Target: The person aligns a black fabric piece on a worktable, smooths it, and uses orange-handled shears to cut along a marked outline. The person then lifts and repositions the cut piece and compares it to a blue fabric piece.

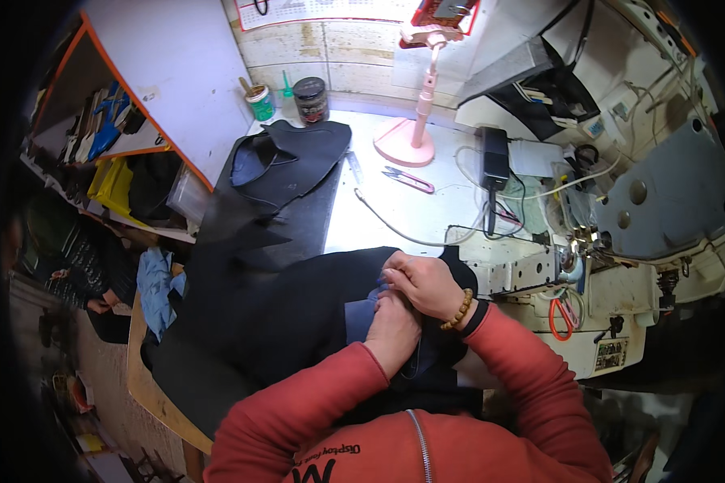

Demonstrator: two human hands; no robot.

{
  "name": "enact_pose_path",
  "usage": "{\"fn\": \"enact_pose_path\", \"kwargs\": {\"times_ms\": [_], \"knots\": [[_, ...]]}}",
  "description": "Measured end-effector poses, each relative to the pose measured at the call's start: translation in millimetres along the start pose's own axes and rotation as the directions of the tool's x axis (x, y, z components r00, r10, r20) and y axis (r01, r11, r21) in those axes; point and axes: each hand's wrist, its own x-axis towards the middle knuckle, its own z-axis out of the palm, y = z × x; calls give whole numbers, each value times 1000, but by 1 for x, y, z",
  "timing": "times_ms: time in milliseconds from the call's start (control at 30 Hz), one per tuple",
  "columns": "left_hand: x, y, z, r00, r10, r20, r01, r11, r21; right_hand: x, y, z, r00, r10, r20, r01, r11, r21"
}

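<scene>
Hands [395, 326] [428, 287] meet at blue cloth [358, 320] on black fabric [274, 298]

Backed by pale wall [362, 68], flanked left by orange-edged shelf [177, 80], bright over the table [387, 201], dim toward the floor [109, 370].

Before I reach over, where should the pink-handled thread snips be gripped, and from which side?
Probably by the pink handles, from the near right: the thread snips lie flat on the white tabletop, blades pointing left and away.
</scene>
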Motion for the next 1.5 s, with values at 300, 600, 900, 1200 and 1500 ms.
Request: {"fn": "enact_pose_path", "kwargs": {"times_ms": [300,600,900,1200,1500], "knots": [[-3,-2,-3,1000,-10,21,10,1000,-19,11,-7,0,997,-20,-80,13,996,-86],[-3,-15,3,999,30,12,-28,988,-152,-67,9,-43,901,106,-421,-124,992,-15],[4,-28,-6,994,112,-7,-112,981,-157,-83,16,-24,913,73,-402,-125,987,-104],[11,-32,-13,989,123,77,-101,965,-243,-84,4,-25,950,25,-311,-102,967,-234],[11,-32,-13,992,124,39,-112,968,-225,-132,-2,-23,845,161,-510,-118,986,116]]}}
